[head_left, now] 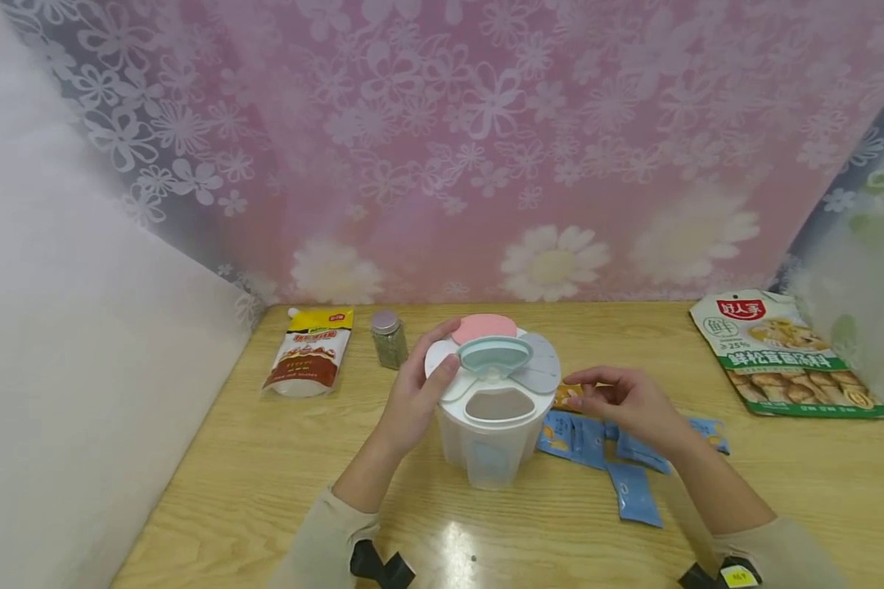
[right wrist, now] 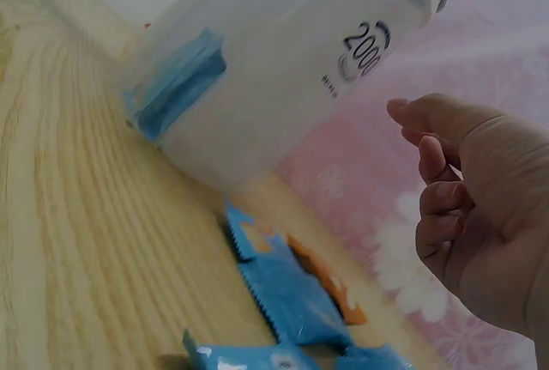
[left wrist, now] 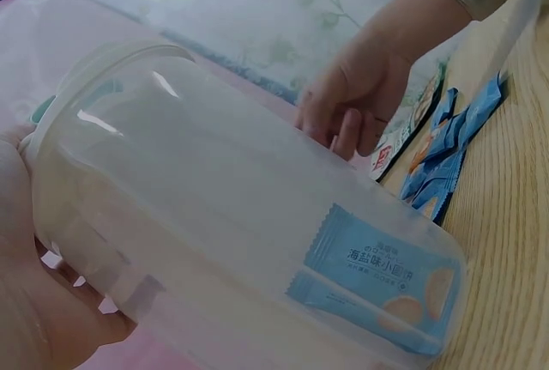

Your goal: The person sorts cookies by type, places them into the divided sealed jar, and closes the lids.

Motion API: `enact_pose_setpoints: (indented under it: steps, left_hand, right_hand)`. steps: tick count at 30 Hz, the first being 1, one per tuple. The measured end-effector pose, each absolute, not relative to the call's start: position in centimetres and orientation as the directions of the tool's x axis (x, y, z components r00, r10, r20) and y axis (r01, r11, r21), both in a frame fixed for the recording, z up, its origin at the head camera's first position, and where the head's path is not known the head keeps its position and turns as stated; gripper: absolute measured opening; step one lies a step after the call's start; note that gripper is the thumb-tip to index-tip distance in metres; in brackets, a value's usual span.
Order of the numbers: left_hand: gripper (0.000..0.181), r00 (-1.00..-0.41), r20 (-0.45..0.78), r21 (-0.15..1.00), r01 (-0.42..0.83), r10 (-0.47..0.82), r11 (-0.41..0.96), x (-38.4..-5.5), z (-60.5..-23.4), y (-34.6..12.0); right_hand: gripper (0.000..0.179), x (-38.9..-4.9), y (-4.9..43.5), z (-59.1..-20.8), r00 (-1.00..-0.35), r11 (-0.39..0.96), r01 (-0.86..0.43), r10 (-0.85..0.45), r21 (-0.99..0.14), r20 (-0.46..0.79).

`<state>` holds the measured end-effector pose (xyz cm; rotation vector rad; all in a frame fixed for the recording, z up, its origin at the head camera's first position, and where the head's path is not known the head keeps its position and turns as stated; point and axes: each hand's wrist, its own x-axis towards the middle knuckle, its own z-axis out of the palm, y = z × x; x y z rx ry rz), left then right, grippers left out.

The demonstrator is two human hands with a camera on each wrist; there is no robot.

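A translucent storage canister (head_left: 453,438) stands on the table under a round white lid with several flaps. Its teal flap (head_left: 495,355) is raised above a front opening; the pink flap (head_left: 484,328) lies flat. My left hand (head_left: 412,397) grips the canister's upper left side, thumb over the lid's edge. Inside, low against the wall, a blue biscuit packet (left wrist: 377,271) shows through. To the canister's right, my right hand (head_left: 633,405) hovers with fingers loosely bent and nothing between them. Below it lie several blue packets (head_left: 588,442) and one orange packet (right wrist: 326,277).
A yellow-and-brown pouch (head_left: 309,353) and a small spice jar (head_left: 389,339) are at the back left. A large green-and-white food bag (head_left: 788,356) lies at the back right. Flowered cloth (head_left: 486,164) hangs behind the wooden table (head_left: 265,507).
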<state>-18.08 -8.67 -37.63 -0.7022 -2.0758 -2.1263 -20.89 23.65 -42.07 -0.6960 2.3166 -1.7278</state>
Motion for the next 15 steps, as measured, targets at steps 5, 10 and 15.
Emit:
enact_pose_setpoints:
  steps: [5,10,15]
  left_hand:
    - [0.047,-0.896,0.371,0.928,0.365,0.242,-0.071,-18.2,-37.6,-8.4]
    - [0.047,-0.896,0.374,0.926,0.372,0.237,-0.057,-18.2,-37.6,-8.4]
    - [0.047,-0.9,0.367,0.929,0.366,0.233,-0.049,-18.1,-37.6,-8.4]
  right_hand:
    - [0.032,-21.5,24.0,-43.7,-0.87,0.288,-0.265,-0.483,-0.92,0.099]
    - [0.031,-22.0,24.0,-44.9,-0.868,0.341,-0.282,-0.488,-0.896,0.088]
    - [0.029,-22.1,23.8,-46.0,-0.838,0.383,-0.395,-0.523,-0.835,0.156]
